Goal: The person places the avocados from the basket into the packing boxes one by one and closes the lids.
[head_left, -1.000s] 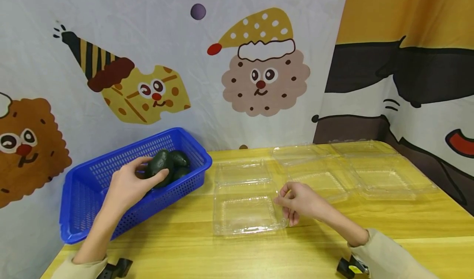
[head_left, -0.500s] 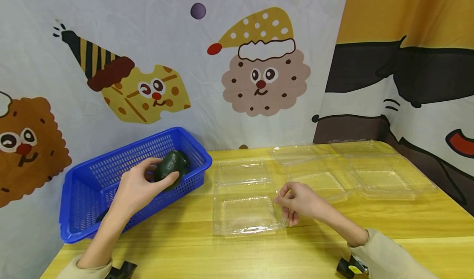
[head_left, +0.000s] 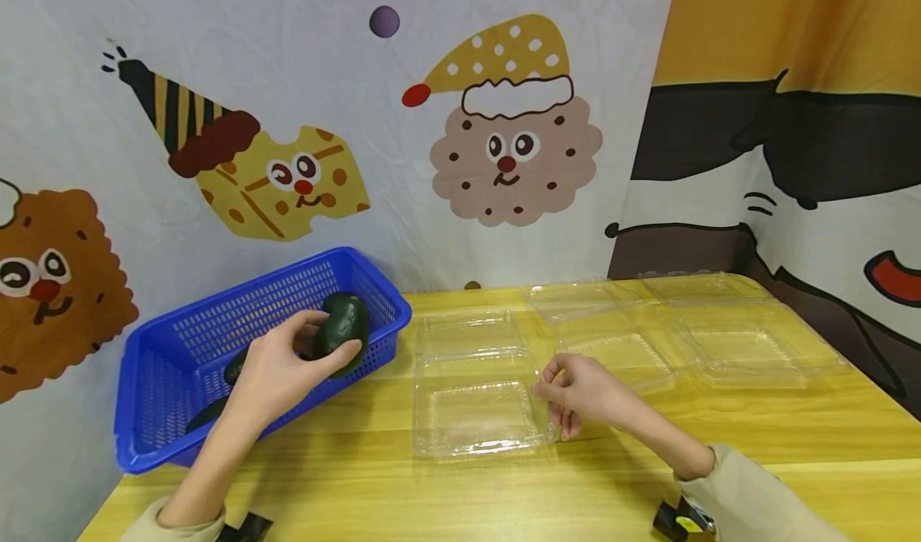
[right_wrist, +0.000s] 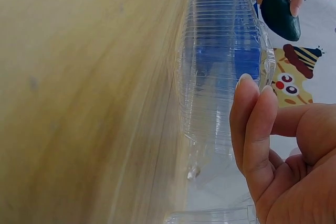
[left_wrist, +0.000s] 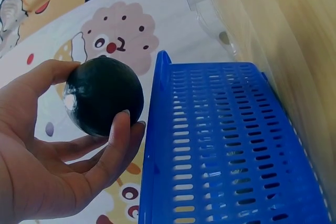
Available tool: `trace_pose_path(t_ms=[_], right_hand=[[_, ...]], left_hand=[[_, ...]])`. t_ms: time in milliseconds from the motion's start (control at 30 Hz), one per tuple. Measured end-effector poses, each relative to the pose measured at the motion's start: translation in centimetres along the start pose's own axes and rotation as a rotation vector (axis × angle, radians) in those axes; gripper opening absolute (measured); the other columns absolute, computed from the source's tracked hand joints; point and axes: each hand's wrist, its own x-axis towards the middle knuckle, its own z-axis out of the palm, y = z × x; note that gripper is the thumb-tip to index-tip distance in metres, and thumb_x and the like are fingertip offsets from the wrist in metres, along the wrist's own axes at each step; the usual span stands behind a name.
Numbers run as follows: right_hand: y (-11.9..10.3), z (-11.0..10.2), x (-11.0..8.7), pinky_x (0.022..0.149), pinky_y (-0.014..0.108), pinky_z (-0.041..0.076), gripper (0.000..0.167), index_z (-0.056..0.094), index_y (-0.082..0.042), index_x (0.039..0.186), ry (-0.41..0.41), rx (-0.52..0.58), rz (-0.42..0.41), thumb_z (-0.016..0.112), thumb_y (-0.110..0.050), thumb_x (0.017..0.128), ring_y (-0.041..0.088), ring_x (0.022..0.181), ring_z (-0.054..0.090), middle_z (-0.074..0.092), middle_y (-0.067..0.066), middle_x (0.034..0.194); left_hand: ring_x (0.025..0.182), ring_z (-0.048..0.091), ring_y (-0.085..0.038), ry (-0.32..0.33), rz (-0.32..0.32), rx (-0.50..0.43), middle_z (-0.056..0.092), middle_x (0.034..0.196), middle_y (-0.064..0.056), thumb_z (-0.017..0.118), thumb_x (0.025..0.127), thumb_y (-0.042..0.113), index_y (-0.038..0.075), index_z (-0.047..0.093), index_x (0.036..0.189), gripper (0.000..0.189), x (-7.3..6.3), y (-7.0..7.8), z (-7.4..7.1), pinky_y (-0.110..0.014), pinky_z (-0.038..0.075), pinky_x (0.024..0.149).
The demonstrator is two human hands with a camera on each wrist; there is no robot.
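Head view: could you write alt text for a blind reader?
The left hand holds a dark green fruit above a blue basket with more dark fruits inside; the right hand holds the edge of an open clear container on a wooden table. Cartoon cloth hangs behind.

Left hand (head_left: 282,368) and avocado (head_left: 345,328) farther right, nearer the clear container (head_left: 478,416).

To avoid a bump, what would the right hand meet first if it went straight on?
The right hand would likely meet the nearest open clear container; its fingertips may already touch it.
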Motion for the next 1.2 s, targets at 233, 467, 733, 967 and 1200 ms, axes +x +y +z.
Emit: trace_pose_path(t_ms=[233,467,733,967,1200], right_hand=[[0.0,0.1,-0.1,0.049,0.049,0.057,0.024,0.053,0.004,0.102,0.006,-0.004,-0.002,0.062,-0.019,0.102,0.028,0.045,0.063,0.064,0.011,0.062],[-0.1,0.1,-0.1,0.049,0.048,0.057,0.024,0.053,0.003,0.101,0.011,-0.008,-0.001,0.063,-0.019,0.102,0.031,0.046,0.063,0.063,0.011,0.061],[-0.2,0.1,0.0,0.048,0.046,0.057,0.025,0.053,0.003,0.101,0.006,-0.004,0.002,0.063,-0.019,0.102,0.027,0.045,0.063,0.063,0.011,0.061],[-0.1,0.1,-0.1,0.048,0.048,0.057,0.024,0.053,0.004,0.101,0.006,-0.001,-0.01,0.062,-0.018,0.102,0.032,0.046,0.063,0.063,0.011,0.061],[-0.1,0.1,0.1,0.049,0.047,0.057,0.024,0.052,0.003,0.102,0.004,0.019,0.011,0.062,-0.019,0.102,0.026,0.046,0.062,0.063,0.011,0.062]], left_hand=[[0.095,0.067,-0.025,-0.01,0.002,-0.006,0.071,0.106,-0.009,0.075,0.087,0.054,0.006,0.06,0.133,0.068,-0.1,0.3,0.7,-0.048,0.055,0.079],[0.098,0.065,-0.024,-0.054,-0.006,-0.014,0.068,0.113,-0.009,0.073,0.086,0.061,0.009,0.06,0.134,0.072,-0.4,1.0,1.4,-0.041,0.055,0.073],[0.095,0.065,-0.021,-0.065,-0.001,-0.027,0.07,0.109,-0.006,0.075,0.084,0.059,0.01,0.062,0.131,0.069,-0.4,1.3,2.5,-0.037,0.054,0.073],[0.092,0.066,-0.019,-0.085,0.007,-0.073,0.071,0.105,-0.003,0.078,0.083,0.056,0.012,0.066,0.123,0.06,-0.6,1.8,3.6,-0.036,0.054,0.073],[0.087,0.065,-0.015,-0.11,0.024,-0.104,0.07,0.096,0.0,0.08,0.082,0.054,0.013,0.068,0.118,0.056,-0.8,2.1,4.6,-0.035,0.053,0.072]])
